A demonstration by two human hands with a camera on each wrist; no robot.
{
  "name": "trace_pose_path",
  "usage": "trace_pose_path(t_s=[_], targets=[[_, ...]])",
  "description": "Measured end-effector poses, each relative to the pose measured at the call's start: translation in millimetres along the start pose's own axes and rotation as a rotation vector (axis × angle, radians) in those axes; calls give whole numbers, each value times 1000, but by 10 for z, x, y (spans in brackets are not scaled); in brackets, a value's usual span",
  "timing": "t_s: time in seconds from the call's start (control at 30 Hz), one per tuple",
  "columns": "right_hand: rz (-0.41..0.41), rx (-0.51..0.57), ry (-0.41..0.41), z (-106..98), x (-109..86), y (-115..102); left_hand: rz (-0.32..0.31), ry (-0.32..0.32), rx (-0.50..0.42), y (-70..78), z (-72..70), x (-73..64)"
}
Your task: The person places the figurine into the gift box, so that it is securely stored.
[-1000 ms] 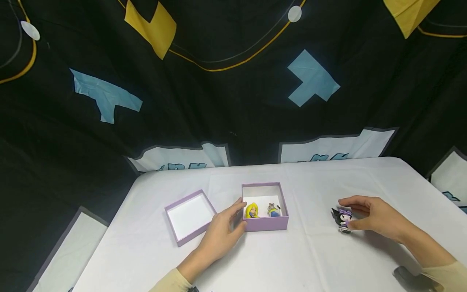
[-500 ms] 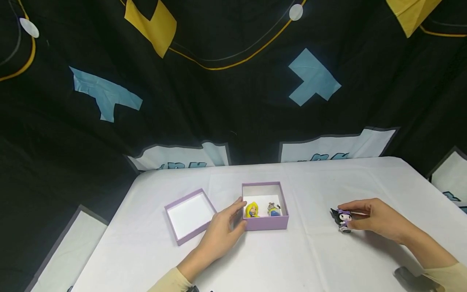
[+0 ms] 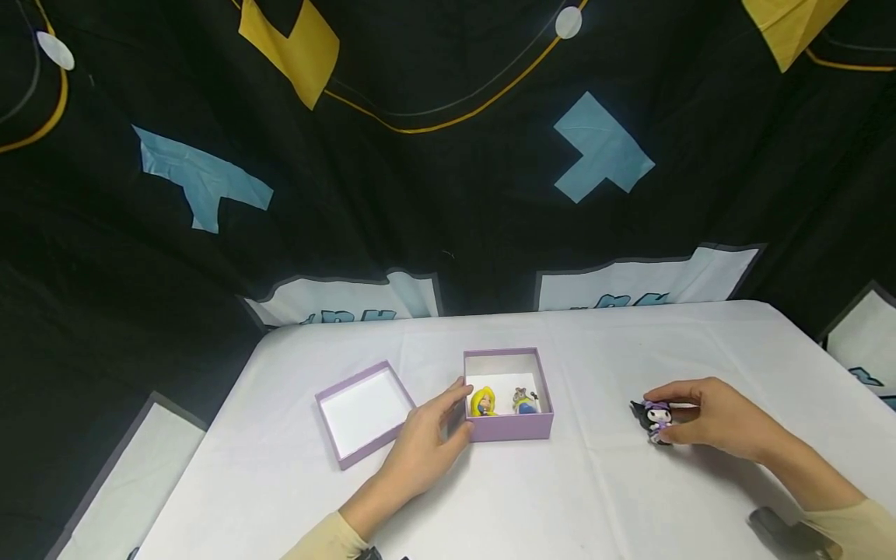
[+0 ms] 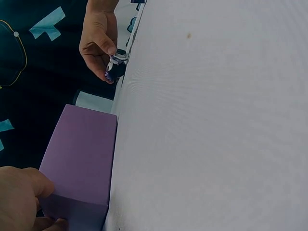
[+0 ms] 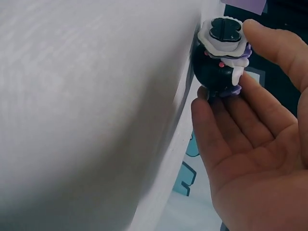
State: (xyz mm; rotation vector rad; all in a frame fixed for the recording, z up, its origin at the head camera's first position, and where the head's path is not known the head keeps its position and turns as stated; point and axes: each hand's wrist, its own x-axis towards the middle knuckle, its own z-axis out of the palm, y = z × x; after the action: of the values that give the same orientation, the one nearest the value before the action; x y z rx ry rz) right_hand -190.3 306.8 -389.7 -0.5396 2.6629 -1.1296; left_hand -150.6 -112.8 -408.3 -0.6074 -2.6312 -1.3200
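Note:
My right hand (image 3: 731, 416) pinches a small black, white and purple figurine (image 3: 658, 418) between thumb and fingers, at the right of the table. The right wrist view shows the figurine's dark base (image 5: 225, 30) by the thumb, with the fingertips at its head; it appears tilted and just off the cloth. My left hand (image 3: 423, 447) holds the near left corner of a purple box (image 3: 511, 428), thumb on the front wall and fingers along the left side. Inside the box are a yellow-haired figurine (image 3: 483, 401) and a smaller figurine with a blue lower part (image 3: 524, 402).
A purple box lid (image 3: 364, 414) with a white inside lies face up left of the box, close to my left forearm. A white cloth (image 3: 546, 505) covers the table. A dark patterned curtain (image 3: 448, 194) hangs behind the far edge.
My right hand has shifted slightly left with the figurine, which now tilts and seems to rise a little from the cloth. The left hand and box stay in place.

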Motion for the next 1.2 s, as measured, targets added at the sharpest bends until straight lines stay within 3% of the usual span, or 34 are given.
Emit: trace_pose_path(t_s=[0.17,0.6,1.2], targets=[[-11,-42,15,21,8,-20,-1,-5,-9,0,-1,-1],[-10,-33,34,44,38,-73,9,2,4,-7,12,-13],[-131,-54,67,-17,299,-505,14,7,24,-2,-1,-5]])
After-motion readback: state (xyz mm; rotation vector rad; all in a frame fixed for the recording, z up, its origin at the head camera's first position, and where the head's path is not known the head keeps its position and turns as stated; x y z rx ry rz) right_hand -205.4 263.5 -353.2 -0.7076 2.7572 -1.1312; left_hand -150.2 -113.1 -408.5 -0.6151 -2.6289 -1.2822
